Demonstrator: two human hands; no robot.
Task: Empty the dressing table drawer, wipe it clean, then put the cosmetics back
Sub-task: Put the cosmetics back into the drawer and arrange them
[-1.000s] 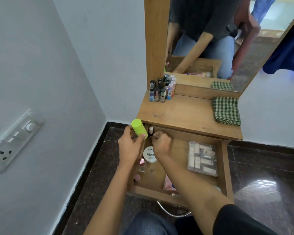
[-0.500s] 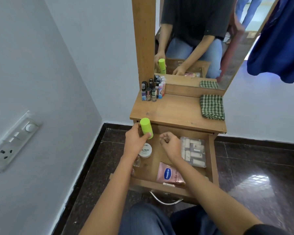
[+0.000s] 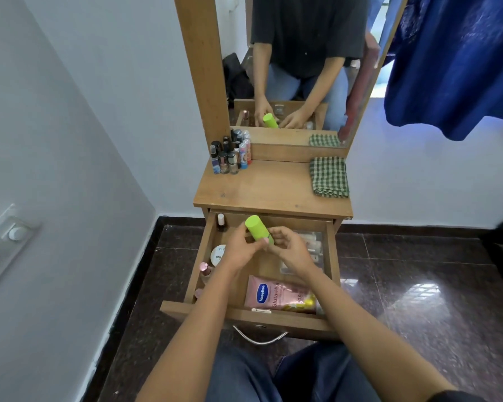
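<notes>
The wooden drawer point(image 3: 244, 316) of the dressing table stands pulled out. Above it, my left hand point(image 3: 240, 249) grips a bright green tube point(image 3: 256, 229), tilted with its cap up and to the left. My right hand point(image 3: 291, 249) has its fingers curled against the tube's lower end. Inside the drawer lie a pink Vaseline pouch point(image 3: 276, 294), a clear box of small tubes point(image 3: 312, 245), a round white nail-polish jar point(image 3: 217, 253), a white-capped bottle point(image 3: 221, 221) and a pink-capped bottle point(image 3: 205, 269).
On the tabletop, several small bottles point(image 3: 230, 155) cluster at the back left and a folded green checked cloth point(image 3: 328, 177) lies at the right. A blue garment point(image 3: 453, 62) hangs at the upper right. A switch panel point(image 3: 9, 242) sits on the left wall.
My left hand has carried the green tube from the drawer's back left toward its middle. My right hand has come away from the back of the drawer and met the tube.
</notes>
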